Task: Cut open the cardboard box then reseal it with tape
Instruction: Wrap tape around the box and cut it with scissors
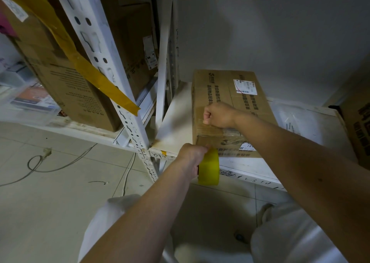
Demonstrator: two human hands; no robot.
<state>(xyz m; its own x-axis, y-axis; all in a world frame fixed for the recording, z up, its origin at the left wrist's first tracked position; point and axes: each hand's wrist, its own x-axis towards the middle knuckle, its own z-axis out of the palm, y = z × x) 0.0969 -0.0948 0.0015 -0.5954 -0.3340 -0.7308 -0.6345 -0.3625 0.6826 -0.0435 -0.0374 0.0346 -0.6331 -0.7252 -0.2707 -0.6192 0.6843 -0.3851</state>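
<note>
A brown cardboard box (220, 88) with printed text and a white shipping label lies on a low white shelf (176, 118). Its flaps are closed, with clear tape wrinkled along the near top edge. My left hand (192, 158) grips a yellow tape roll (209, 167) just below the box's near front face. My right hand (218, 115) is a closed fist pressed on the box's top near the front edge, over the tape. No cutter is visible.
A white metal rack upright (112, 76) with a hanging strip of yellow tape stands to the left. Large cardboard boxes (66, 82) fill the rack beside it. Cables (40, 162) lie on the tiled floor. Another box (358, 126) sits at the right edge.
</note>
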